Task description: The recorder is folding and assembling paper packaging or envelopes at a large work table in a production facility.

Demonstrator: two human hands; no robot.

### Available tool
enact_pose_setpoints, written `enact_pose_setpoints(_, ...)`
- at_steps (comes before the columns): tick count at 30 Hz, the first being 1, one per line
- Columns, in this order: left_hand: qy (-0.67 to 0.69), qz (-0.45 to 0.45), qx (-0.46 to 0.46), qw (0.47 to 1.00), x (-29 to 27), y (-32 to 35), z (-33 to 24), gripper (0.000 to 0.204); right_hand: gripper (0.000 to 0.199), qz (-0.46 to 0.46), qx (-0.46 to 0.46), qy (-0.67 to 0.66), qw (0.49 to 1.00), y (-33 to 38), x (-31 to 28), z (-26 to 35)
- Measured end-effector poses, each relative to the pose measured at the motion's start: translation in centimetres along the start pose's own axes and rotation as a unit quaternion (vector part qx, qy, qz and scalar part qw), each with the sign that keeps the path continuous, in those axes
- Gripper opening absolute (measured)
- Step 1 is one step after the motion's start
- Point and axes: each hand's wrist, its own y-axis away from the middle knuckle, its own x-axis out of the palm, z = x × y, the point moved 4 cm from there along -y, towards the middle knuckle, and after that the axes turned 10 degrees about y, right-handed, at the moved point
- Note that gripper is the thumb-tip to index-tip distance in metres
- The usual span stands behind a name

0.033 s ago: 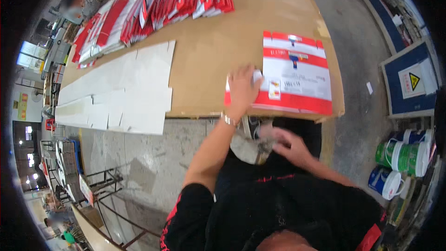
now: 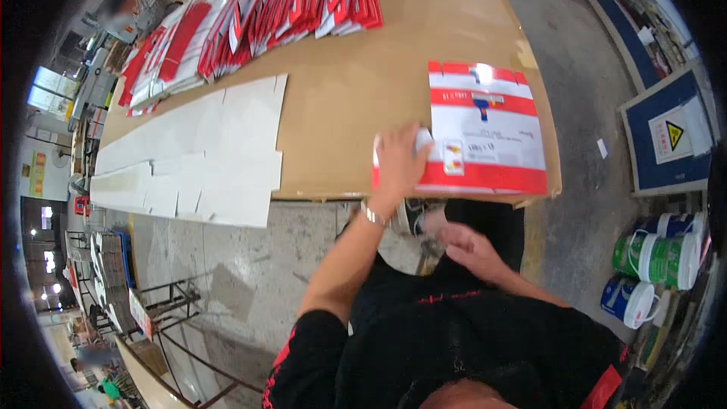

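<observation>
A flat red and white printed cardboard sheet (image 2: pixel 488 129) lies at the table's near right corner. My left hand (image 2: pixel 399 157) rests on its left end, palm down and fingers stretched out; a small white flap stands beside the thumb. The hand covers part of that end. Below the table edge, over my lap, my right hand (image 2: pixel 471 248) hangs apart from the sheet. Blur smears its fingertips, so whether it holds anything is unclear. Left of my left hand, plain white cardboard sheets (image 2: pixel 212 148) overlap along the near edge.
Many folded red and white cartons (image 2: pixel 303 4) stand in a row at the table's far left. A brown board (image 2: pixel 356 68) covers the tabletop. Paint buckets (image 2: pixel 655 257) and a blue panel with a warning sign (image 2: pixel 670 136) are on the right. Metal racks stand lower left.
My right hand has moved slightly down, away from the table edge. In the picture, the printed sheet and my left hand sit a little lower and farther right.
</observation>
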Motion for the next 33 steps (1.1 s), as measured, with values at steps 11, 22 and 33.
enact_pose_setpoints(11, -0.041, 0.002, -0.019, 0.999, -13.3, 5.2, -0.7, 0.076, 0.035, -0.239, 0.099, 0.102, 0.961, -5.6, -22.8, 5.0)
enact_pose_setpoints(22, -0.311, -0.066, -0.299, 0.899, -25.7, 15.3, 9.3, 0.079, 0.032, -0.233, -0.008, 0.202, 0.951, -49.1, -27.9, 15.0)
enact_pose_setpoints(33, -0.297, -0.193, -0.013, 0.935, -26.7, 11.6, 4.3, 0.024, 0.041, -0.113, -0.304, 0.517, 0.792, -39.3, -5.2, 20.4)
